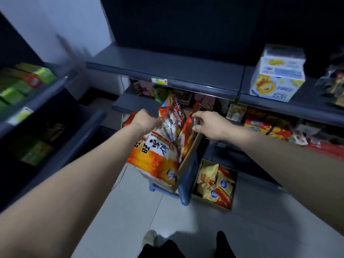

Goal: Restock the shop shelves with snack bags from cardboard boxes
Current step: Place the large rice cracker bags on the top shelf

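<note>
Left hand [145, 121]: closed around the gathered top of a large orange-and-white snack bag [158, 155], fingers hidden on the far side. Right hand [214, 124]: fingers curled and pinching the top edge of a red snack bag [188, 133] just right of the first; contact point small and partly covered.

Both bags stand upright in an open cardboard box [189, 155], which rests on a blue plastic stool [188, 183]. More red and orange bags fill the box behind them; the count cannot be made out.

Second cardboard box [233, 190]: on the floor just right of the stool, holding yellow snack bags [214, 183] with red and blue markings.

Floor [130, 211]: pale tiles. The person's feet show at the near edge, cut off.

Shelving: dark grey metal. The upper centre shelf [167, 66] is bare, with a price label [159, 81] on its front lip. A white-and-yellow carton [277, 73] sits on the upper shelf to the right. Lower shelves hold mixed packets, dim and blurred; a red-and-yellow pack [266, 129] lies at far right. The left shelf unit [46, 94] carries green boxes [18, 86], smeared by motion blur. A pale wall [55, 19] shows at far left.
</note>
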`<state>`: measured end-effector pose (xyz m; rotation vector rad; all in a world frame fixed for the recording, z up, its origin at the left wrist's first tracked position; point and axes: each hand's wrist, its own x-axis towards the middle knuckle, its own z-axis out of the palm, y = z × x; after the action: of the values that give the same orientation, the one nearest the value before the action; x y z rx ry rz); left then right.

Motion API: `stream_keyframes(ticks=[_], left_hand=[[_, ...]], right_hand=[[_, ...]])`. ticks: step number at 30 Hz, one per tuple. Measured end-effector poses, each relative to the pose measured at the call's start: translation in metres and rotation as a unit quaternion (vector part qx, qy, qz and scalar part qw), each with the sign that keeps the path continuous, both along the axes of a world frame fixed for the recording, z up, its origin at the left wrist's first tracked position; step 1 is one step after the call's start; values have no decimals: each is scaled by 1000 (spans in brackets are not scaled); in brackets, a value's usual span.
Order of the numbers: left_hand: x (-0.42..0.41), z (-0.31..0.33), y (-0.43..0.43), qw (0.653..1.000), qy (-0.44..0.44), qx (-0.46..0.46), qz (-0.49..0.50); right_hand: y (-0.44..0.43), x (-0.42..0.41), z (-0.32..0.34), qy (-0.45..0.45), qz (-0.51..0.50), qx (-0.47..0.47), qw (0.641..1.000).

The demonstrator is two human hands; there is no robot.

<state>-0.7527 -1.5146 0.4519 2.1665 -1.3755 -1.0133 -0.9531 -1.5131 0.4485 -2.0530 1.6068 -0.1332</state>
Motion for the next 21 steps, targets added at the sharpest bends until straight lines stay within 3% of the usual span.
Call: stream_keyframes(ticks=[10,11,13,16,21], left_hand=[[118,-46,18,982,-130,134,21],[125,-50,18,984,-108,142,20],[133,-59,15,983,35,171,50],[138,-69,15,946,192,232,123],[137,-83,17,936,212,256,117]], right_hand=[[-13,131,-20,38,4,77,996],[-15,139,-23,44,-1,81,996],[-20,153,-31,49,-9,86,995],[-23,163,-41,43,-26,112,992],[-26,161,-51,62,-44,143,987]])
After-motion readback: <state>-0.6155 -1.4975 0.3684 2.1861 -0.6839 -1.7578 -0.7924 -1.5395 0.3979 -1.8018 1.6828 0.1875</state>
